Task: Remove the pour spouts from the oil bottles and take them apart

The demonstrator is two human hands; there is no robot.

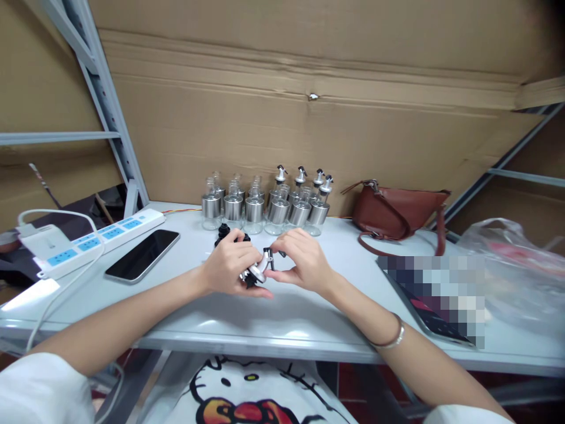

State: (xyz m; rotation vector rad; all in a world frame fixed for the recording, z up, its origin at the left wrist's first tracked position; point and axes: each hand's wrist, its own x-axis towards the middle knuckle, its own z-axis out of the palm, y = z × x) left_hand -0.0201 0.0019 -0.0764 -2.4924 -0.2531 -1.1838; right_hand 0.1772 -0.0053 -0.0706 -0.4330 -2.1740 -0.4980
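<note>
My left hand (233, 262) is closed round a silver and black pourer top (257, 272), its spout tilted up to the right. At the spout's black end, my right hand (302, 259) has its thumb and forefinger around a small black part (282, 254); whether it grips that part is hard to tell. Black stoppers (224, 231) lie just behind my left hand. Farther back stand several glass bottles with steel bands (255, 208). Some at the right carry silver pourer tops with black tips (301, 174).
A phone (143, 255) and a white power strip (103, 238) with a cable lie at left. At right are a brown bag (397, 212), a partly blurred tablet (430, 312) and a plastic bag (521, 277). Cardboard (265, 118) backs the white table (300, 318).
</note>
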